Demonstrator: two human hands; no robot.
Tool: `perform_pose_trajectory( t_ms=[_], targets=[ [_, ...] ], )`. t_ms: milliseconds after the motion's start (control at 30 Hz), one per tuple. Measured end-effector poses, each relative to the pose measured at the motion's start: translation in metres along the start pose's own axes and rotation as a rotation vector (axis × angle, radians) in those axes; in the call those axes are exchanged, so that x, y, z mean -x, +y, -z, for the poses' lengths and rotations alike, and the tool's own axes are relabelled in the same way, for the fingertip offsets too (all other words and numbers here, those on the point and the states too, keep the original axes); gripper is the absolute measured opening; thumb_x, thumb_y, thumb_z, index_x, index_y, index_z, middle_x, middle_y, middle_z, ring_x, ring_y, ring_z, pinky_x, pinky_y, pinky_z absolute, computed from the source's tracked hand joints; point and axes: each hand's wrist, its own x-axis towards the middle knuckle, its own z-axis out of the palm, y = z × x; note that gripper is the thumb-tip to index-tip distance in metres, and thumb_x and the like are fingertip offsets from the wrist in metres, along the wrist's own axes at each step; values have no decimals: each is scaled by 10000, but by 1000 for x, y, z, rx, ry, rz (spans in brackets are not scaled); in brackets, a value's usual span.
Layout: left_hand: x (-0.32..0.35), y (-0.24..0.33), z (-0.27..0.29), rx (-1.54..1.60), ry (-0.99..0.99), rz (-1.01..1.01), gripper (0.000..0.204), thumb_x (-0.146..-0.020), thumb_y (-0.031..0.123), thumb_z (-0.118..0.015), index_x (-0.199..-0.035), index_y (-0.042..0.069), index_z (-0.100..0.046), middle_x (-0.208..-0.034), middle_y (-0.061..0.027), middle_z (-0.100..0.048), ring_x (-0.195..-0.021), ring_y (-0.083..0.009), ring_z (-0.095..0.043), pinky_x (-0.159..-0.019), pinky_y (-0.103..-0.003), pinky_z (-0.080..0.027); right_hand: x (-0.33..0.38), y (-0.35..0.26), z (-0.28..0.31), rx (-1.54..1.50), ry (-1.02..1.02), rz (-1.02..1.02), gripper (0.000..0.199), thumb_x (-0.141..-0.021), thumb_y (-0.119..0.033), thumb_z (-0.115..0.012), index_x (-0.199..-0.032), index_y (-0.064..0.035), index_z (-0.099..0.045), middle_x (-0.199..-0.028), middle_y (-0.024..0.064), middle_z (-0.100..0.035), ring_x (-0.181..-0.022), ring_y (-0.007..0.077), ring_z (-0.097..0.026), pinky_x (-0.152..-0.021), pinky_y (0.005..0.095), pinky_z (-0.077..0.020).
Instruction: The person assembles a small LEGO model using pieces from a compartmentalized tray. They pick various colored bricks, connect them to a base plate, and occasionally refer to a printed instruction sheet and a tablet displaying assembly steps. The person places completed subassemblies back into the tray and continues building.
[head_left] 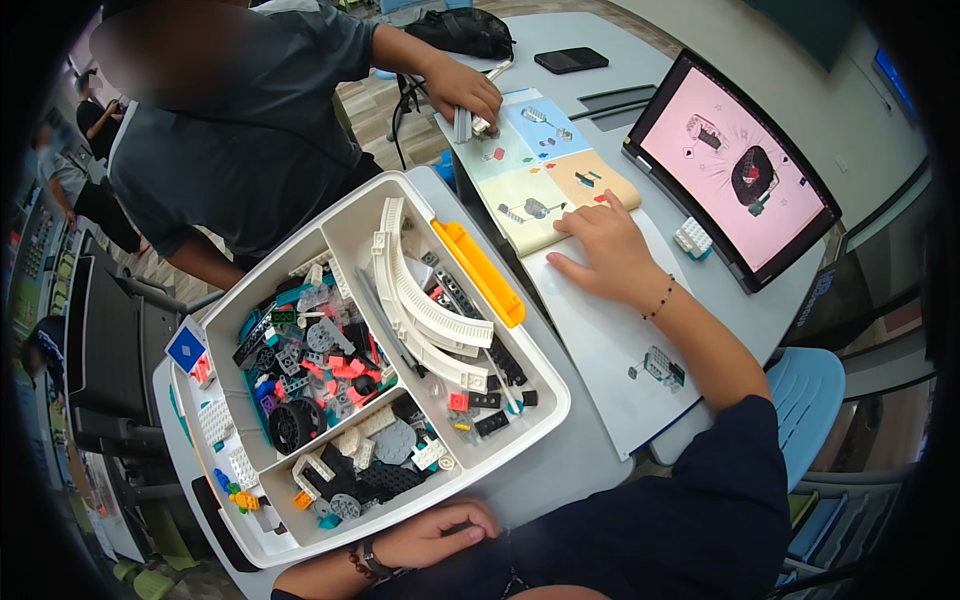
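An instruction booklet (507, 207) lies open on the table, its far page split into coloured panels of brick drawings. My right hand (605, 250) rests palm down across its fold, fingers spread, the fingertips touching the coloured page. Below it, the booklet's white page shows a drawn model. My left hand (430, 533) lies loosely curled by the near side of a white sorting tray (545, 425), thumb and forefinger apart; nothing shows in it. Loose building bricks (350, 375) in several colours fill the tray's compartments, along with white curved toothed tracks (425, 310).
Across the table, another person's hand (465, 92) grips pale grey pieces at the booklet's far edge. A screen (735, 165) showing brick drawings stands at the right, a small white-and-teal brick build (692, 238) before it. Farther back are a phone (571, 60) and black bag (462, 32).
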Motion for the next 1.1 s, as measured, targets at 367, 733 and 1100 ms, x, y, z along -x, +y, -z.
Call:
perform_pose_trajectory(
  t_ms=[367, 733, 1100],
  targets=[
    [2, -2, 3, 58, -10, 37, 157, -963, 111, -447, -1019, 7, -551, -1024, -69, -560, -999, -161, -521, -906, -293, -402, 60, 67, 60, 284, 195, -410, 393, -738, -178, -676, -1084, -25, -571, -1061, 129, -587, -993, 289, -550, -860, 384, -450],
    [3, -4, 4, 91, -10, 41, 155, -965, 105, -443, -1029, 3, -541, -1033, -71, -557, -1015, -161, -518, -921, -300, -397, 61, 94, 54, -25, 146, -489, 455, -710, -192, -718, -1102, -6, -579, -1046, 130, -614, -944, 275, -599, -835, 343, -473],
    [4, -1, 5, 91, 16, 71, 176, -963, 125, -450, -990, -8, -561, -1046, -111, -566, -1014, -201, -525, -913, -333, -398, -47, 80, 28, -295, 262, -263, 513, -691, -123, -751, -1148, -28, -537, -1098, 118, -619, -1031, 193, -591, -901, 311, -460]
  ],
)
